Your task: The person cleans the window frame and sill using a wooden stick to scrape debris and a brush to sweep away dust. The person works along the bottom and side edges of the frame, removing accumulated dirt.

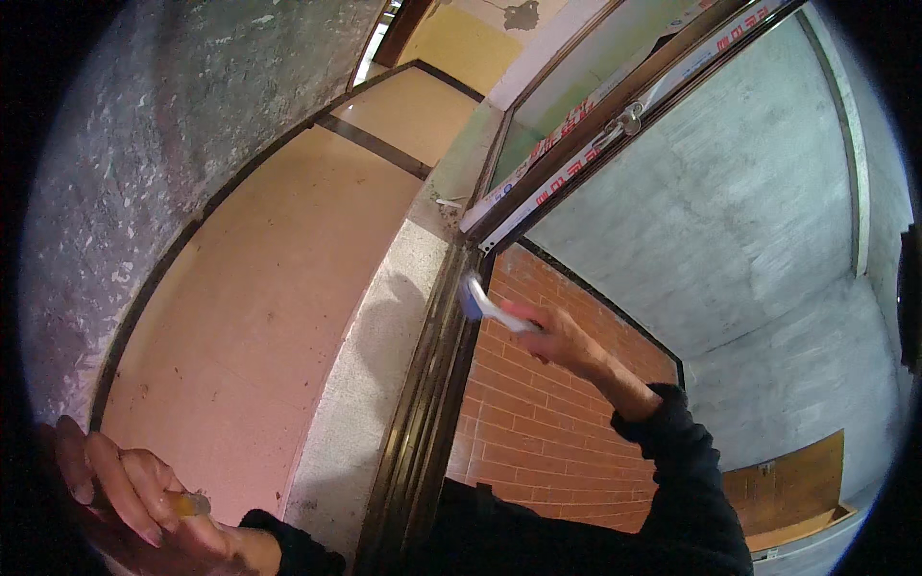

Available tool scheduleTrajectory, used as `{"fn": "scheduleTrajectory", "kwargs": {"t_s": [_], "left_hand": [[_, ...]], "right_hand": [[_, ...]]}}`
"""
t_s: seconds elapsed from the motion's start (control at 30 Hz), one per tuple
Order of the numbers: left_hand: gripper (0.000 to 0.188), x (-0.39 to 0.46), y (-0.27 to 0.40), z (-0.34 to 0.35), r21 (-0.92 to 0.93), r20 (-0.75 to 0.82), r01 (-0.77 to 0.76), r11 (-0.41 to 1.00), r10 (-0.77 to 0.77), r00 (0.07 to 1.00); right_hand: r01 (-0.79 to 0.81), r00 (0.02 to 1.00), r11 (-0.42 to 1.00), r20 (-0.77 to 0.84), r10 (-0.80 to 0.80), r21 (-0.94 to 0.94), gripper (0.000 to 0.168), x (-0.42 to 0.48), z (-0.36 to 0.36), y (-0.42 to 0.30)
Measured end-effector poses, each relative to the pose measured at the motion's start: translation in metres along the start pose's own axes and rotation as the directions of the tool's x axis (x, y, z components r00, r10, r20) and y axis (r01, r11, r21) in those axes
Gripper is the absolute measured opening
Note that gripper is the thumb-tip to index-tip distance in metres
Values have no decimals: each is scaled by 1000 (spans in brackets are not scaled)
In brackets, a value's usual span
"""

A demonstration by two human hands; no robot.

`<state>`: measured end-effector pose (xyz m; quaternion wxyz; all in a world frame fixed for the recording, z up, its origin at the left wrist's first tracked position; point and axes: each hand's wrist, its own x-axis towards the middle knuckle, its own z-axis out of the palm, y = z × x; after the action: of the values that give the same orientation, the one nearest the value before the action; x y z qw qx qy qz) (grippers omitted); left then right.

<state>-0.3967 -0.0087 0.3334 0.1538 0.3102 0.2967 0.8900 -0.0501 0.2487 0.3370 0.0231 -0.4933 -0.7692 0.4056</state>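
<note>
In my right hand is a small brush by its white handle. Its blue bristles are blurred and lie over the dark metal sliding-window track, near the foot of the sash frame; contact is unclear. My left hand is at the lower left corner, fingers partly bent and dim against the dark rim. A small yellowish thing shows at its near side. Whether the hand grips it, I cannot tell.
A pale stone sill runs along the track, with small white scraps at its far end. The sash carries a metal latch and printed film. Brick-patterned tiles lie right, a wooden box-like piece lower right, a rough grey wall left.
</note>
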Motion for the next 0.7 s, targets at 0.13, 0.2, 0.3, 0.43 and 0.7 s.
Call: {"fn": "scheduleTrajectory", "kwargs": {"t_s": [0.13, 0.2, 0.3, 0.43, 0.7], "left_hand": [[24, -10, -9, 19, 687, -325, -2, 727, 309, 894], [24, -10, -13, 7, 789, -281, -12, 615, 377, 883], [25, -13, -12, -7, 813, -233, -40, 581, 388, 892], [26, -16, -9, -34, 780, -259, -21, 625, 354, 899], [27, -16, -6, -5, 934, 148, -258, 247, 390, 909]], "right_hand": [[142, 987, 911, -20, -162, -387, 39, -20, 9, -4], [172, 981, 782, 29, -193, -600, 36, -21, 19, -9], [232, 970, 617, 133, -203, -752, 32, -22, 28, -21], [225, 972, 548, 227, -65, -806, 30, -4, 26, -29], [304, 953, 279, 286, -103, -911, 34, -8, 33, -52]]}}
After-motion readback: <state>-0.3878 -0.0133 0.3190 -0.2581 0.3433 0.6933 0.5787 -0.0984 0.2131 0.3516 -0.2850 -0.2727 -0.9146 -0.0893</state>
